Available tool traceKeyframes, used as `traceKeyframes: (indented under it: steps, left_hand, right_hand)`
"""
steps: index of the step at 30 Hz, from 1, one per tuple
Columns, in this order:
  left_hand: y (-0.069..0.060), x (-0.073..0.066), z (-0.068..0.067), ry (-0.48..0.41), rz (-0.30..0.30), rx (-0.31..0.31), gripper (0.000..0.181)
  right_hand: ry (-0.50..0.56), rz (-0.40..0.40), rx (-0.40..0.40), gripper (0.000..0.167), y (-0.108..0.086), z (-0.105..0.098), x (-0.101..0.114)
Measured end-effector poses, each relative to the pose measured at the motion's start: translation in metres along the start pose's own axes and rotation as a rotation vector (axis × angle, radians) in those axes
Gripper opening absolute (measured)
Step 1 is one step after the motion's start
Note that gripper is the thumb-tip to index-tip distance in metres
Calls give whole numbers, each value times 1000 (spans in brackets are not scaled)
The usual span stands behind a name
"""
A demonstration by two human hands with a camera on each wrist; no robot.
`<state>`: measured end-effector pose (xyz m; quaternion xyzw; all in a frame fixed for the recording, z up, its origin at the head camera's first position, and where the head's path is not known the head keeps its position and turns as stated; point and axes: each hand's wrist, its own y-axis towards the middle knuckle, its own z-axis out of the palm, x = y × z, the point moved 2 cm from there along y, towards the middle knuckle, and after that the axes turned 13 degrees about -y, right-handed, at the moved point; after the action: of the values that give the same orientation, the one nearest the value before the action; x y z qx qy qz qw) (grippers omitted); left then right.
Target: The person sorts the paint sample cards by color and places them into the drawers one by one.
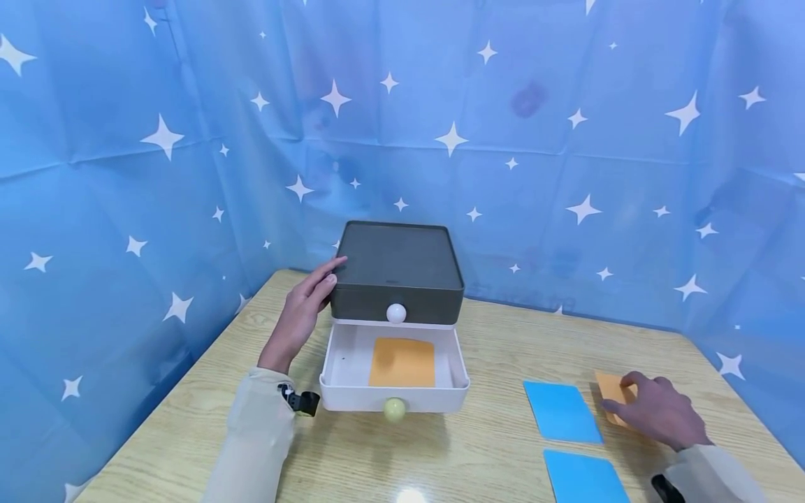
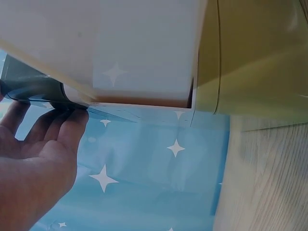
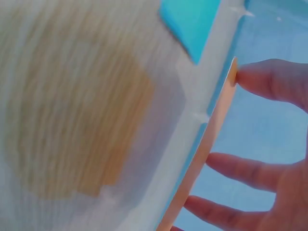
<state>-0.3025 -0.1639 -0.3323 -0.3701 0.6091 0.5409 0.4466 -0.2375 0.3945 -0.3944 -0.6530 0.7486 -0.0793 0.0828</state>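
On the left side of a small two-tier drawer box, dark grey upper part [image 1: 396, 305], my left hand [image 1: 303, 307] rests with fingers extended along the side and top edge. Below, the white drawer [image 1: 339, 398] stands pulled out, with an orange square sheet [image 1: 402, 363] lying inside. Over at the right, my right hand [image 1: 663, 412] holds another orange sheet [image 1: 610, 386] by its fingertips. The right wrist view shows this orange sheet [image 3: 199, 156] almost edge-on, raised from the tabletop, with thumb and fingers against it. In the left wrist view the left fingers [image 2: 72, 127] touch the dark part.
Two blue square sheets [image 1: 562, 412] lie on the wood-grain table [image 1: 503, 349], left of my right hand. The upper tier has a white round knob [image 1: 396, 313]; the drawer has a pale green one [image 1: 394, 410]. A blue star-patterned curtain [image 1: 402, 140] hangs behind and at both sides.
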Motion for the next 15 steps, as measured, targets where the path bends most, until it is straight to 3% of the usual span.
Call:
traceKeyframes:
  steps: [9, 15]
  left_hand:
    - [1, 0, 1, 5, -1, 5, 46]
    - [1, 0, -1, 15, -3, 4, 45]
  right_hand:
    - [-28, -68, -172, 76, -12, -14, 30]
    - [-21, -112, -237, 67, -18, -20, 52]
